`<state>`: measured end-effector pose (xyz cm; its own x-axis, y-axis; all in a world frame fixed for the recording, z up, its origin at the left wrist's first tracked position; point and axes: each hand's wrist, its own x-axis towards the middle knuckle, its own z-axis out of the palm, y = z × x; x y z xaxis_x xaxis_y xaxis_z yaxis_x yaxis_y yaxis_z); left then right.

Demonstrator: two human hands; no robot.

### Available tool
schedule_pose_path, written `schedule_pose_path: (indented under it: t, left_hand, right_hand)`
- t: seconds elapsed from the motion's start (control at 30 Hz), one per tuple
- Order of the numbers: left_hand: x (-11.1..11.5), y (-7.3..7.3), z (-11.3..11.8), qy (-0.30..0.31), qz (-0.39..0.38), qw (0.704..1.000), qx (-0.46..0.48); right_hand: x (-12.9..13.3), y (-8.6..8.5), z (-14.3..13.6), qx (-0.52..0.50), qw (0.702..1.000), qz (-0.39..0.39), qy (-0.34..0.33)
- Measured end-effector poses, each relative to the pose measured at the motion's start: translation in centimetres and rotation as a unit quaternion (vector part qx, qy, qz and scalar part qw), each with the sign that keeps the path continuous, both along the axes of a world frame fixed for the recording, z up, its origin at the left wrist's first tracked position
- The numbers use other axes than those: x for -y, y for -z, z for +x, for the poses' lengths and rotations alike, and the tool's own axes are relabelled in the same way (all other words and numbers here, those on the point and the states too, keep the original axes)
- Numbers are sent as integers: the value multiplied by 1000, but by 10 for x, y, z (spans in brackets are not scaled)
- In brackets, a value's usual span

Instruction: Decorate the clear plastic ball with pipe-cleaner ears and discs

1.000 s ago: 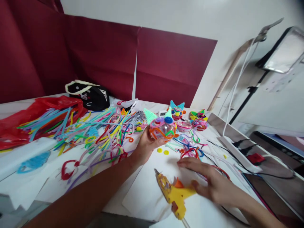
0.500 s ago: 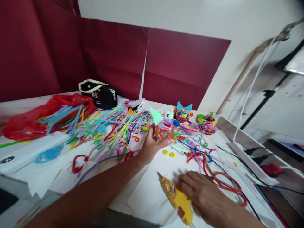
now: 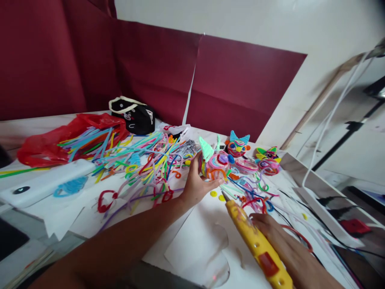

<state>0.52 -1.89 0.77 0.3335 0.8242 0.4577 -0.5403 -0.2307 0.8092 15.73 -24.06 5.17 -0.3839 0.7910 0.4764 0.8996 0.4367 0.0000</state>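
My left hand (image 3: 195, 186) is wrapped round a clear, rounded craft figure (image 3: 217, 166) decorated with colourful pipe cleaners, with light green ears and round purple and blue pieces for eyes. In my right hand (image 3: 272, 230) is a yellow hot glue gun (image 3: 254, 241), its metal tip pointing up and left, a little below the figure. Whether the tip touches anything is hard to tell. Two small yellow discs (image 3: 213, 194) lie on the table below the figure, close to the tip. White paper (image 3: 195, 241) lies beneath my hands.
Loose pipe cleaners (image 3: 144, 156) spread across the left, partly in a red plastic bag (image 3: 45, 150). Behind stand a black pouch (image 3: 136, 118) and two finished figures, one with blue ears (image 3: 237, 148), one with yellow-green ears (image 3: 269, 160). A white power strip (image 3: 327, 216) with cables runs along the right.
My right hand has gripped the glue gun and raised it off the paper, its tip now near the figure. The figure has turned slightly in my left hand. The camera view has shifted a little.
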Motion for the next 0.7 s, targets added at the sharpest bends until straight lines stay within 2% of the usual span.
schedule_pose_path:
  t: [0.23,0.37,0.5,0.7]
  left_hand:
    - [-6,12,3,-64,57,996,-16]
    - [-5,13,1,-123,121,985,-27]
    - [-3,12,1,-177,168,969,-41]
    - [-1,13,1,-180,177,966,-55]
  right_hand:
    - [-28,-11,-37,29,995,89,21]
    - [-39,-10,-44,45,989,139,26]
    - [-43,-9,-44,46,988,146,29]
    - [-48,-8,-47,25,990,132,31]
